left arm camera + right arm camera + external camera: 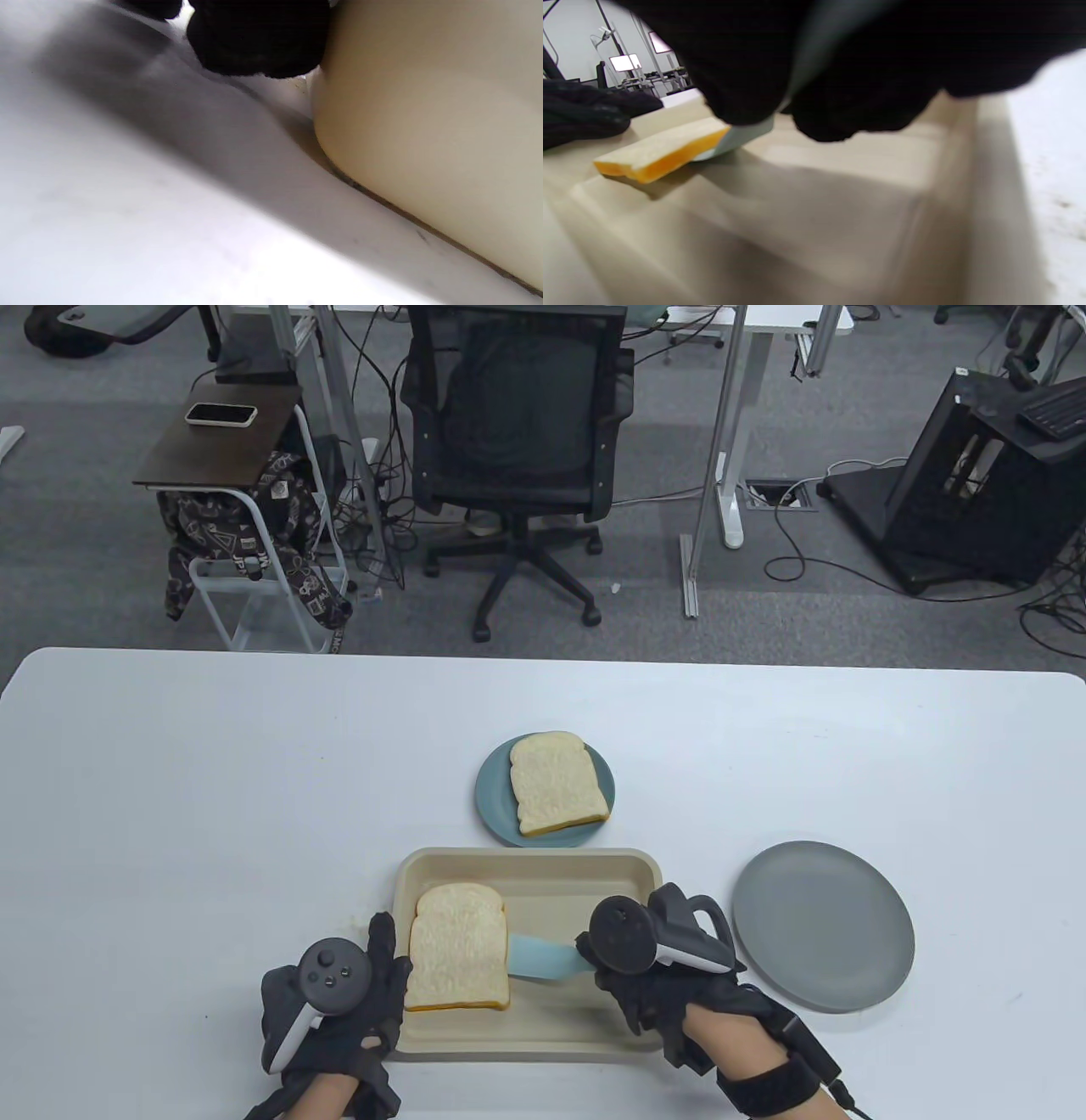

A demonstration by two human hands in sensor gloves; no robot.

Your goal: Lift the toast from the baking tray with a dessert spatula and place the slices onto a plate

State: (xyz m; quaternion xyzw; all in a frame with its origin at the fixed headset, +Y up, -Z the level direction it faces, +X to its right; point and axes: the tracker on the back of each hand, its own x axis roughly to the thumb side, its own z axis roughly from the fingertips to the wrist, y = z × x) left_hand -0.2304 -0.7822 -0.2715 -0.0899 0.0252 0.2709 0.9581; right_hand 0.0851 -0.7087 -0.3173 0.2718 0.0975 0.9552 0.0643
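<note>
With the beige baking tray [543, 867] as the landmark, the person's left hand [339, 993] lies at its near-left corner, fingers [383, 950] straight and laid along the tray's left rim, holding nothing; the left wrist view shows one gloved fingertip [258, 38] against the tray's outer wall where it meets the white tabletop [170, 814]. The right hand [653, 976] sits over the near-right part of the tray, its fingers curled round the handle of the light-blue dessert spatula [541, 957], whose blade points left across the tray floor. The toast slice [458, 948] lies flat in the left half of the tray, just beside the left fingers, and the blade's tip meets its right edge; in the right wrist view the blade seems to have just started under the crust, though how far cannot be told. The step in hand appears to be sliding the blade beneath the slice: doing it well likely means keeping the blade flat to the tray floor, pushing left until most of the slice is carried, and letting the left hand brace the tray against sliding. Just beyond the tray's far rim, a teal plate [496, 802] already holds another slice [556, 782]; to the tray's right lies a bare grey plate [823, 937].
</note>
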